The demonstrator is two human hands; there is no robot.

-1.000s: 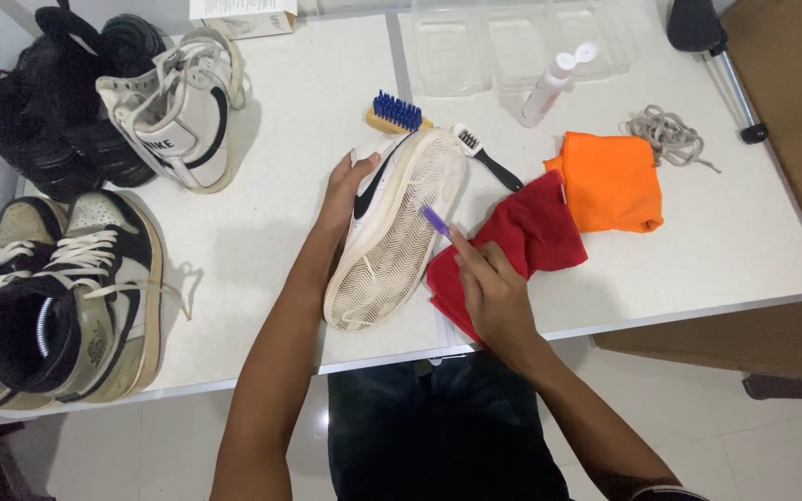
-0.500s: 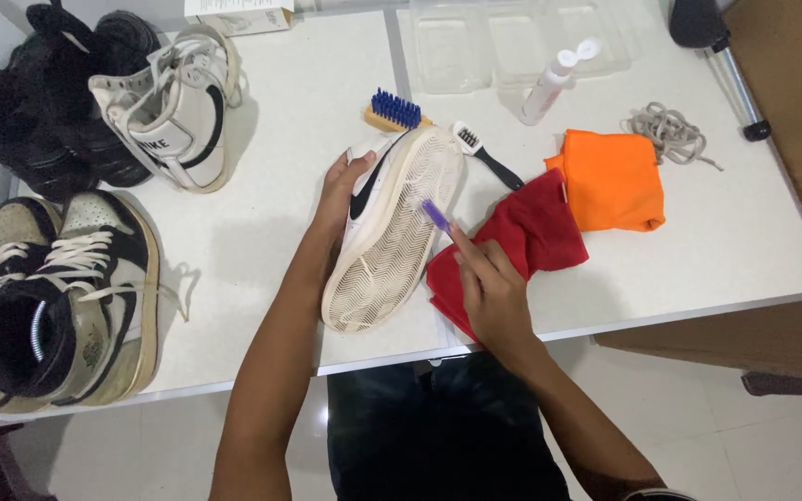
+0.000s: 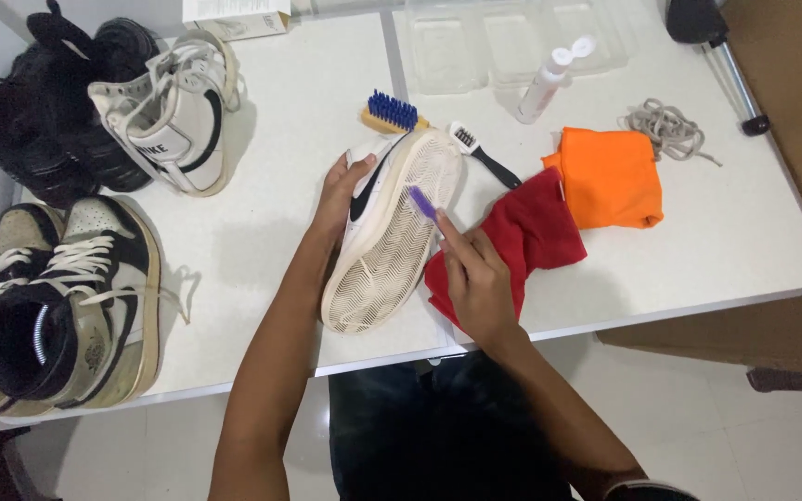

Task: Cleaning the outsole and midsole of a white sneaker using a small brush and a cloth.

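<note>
Clenched around a purple brush (image 3: 421,201), the right hand (image 3: 477,283) pressed its tip on the sole of a white shoe (image 3: 390,232). That shoe lay tilted on its side on the desk (image 3: 271,213), gripped at the upper by the left hand (image 3: 339,190), beside a red cloth (image 3: 522,237).

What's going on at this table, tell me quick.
A person holds a white sneaker on its side with the left hand, sole facing the right hand. The right hand presses a small purple brush against the sole. A red cloth, an orange cloth, two more brushes and a white bottle lie on the white table.
</note>
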